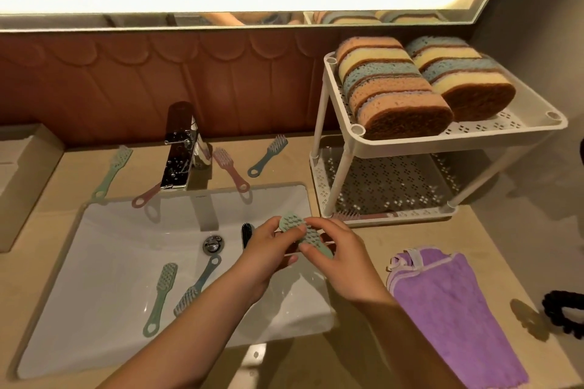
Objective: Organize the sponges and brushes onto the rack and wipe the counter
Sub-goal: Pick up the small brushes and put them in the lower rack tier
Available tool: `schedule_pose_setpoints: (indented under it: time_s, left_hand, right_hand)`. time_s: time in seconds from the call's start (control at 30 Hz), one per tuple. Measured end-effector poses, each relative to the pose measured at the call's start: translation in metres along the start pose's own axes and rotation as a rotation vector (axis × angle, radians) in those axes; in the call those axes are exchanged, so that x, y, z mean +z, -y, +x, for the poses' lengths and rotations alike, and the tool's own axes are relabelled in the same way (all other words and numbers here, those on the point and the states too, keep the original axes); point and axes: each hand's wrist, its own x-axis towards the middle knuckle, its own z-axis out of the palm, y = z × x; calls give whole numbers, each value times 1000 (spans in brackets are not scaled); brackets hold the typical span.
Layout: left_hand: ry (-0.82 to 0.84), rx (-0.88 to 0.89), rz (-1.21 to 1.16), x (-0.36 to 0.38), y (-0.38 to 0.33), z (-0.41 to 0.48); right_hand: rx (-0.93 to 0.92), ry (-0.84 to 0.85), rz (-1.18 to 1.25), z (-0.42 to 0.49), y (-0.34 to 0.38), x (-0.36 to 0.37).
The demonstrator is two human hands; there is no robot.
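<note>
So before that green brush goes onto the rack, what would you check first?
1. Grip on the green brush: ok, the left hand and the right hand both hold it.
2. Room on the lower shelf: ok, only a pink brush shows at its front edge.
3. Room on the top shelf: not ok, the sponges fill most of it.
4. Brush dry: cannot tell.
5. All brushes gathered: not ok, some lie in the sink and by the tap.
6. Purple cloth at hand for wiping: ok, it lies on the counter.
</note>
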Motion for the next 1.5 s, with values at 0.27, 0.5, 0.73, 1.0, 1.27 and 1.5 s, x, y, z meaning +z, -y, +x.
schedule_pose_setpoints:
  time_s: [0.27, 0.5, 0.73, 1.0, 1.27, 1.5]
  left_hand:
    - [47, -15, 124, 24, -11, 14]
    - [-67, 408, 688, 52, -32, 49]
    - [-133, 565, 1051, 54, -38, 68]
    - [-144, 638, 1157, 49, -32, 75]
    - [-134, 609, 1115, 48, -32, 78]
    - [-142, 600, 1111, 48, -30, 79]
  right_hand:
    - [-18, -143, -128, 8, -23, -34]
    - [133, -81, -413, 49, -57, -78]
    - [168, 172, -656, 103, -69, -81]
    - [217, 275, -600, 135, -99, -58]
    - [258, 220, -483, 131, -117, -53]
    - [258, 189, -507, 118, -116, -58]
